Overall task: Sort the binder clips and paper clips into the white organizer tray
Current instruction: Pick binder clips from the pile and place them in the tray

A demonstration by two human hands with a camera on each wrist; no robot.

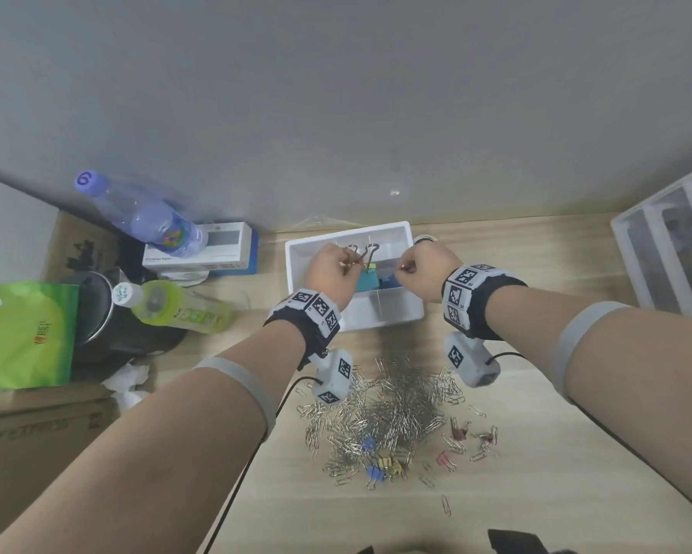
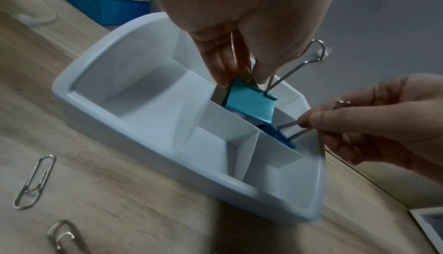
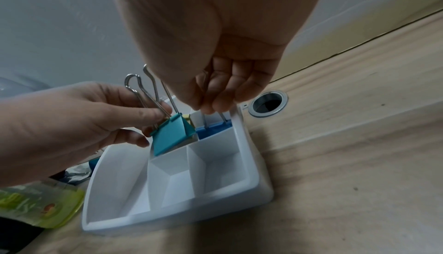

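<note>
The white organizer tray (image 1: 410,309) (image 2: 100,95) (image 3: 249,167) stands at the back of the desk. Over its middle, my left hand (image 1: 330,273) (image 2: 239,64) (image 3: 91,117) pinches a large teal binder clip (image 1: 367,282) (image 2: 250,104) (image 3: 171,136) by its wire handles, the clip's body dipping into a rear compartment. A yellow clip edge (image 1: 371,267) shows just behind it. My right hand (image 1: 426,273) (image 3: 215,95) (image 2: 354,121) pinches the wire handles of a blue binder clip (image 1: 388,282) (image 2: 278,134) (image 3: 213,130) that sits low in the right rear compartment.
A heap of silver paper clips (image 1: 388,409) with small blue, yellow and pink binder clips (image 1: 384,467) lies near me on the wooden desk. Bottles (image 1: 176,309), a green bag (image 1: 24,333) and boxes crowd the left. Clear drawers (image 1: 672,241) stand right. A cable hole (image 3: 268,103) is behind the tray.
</note>
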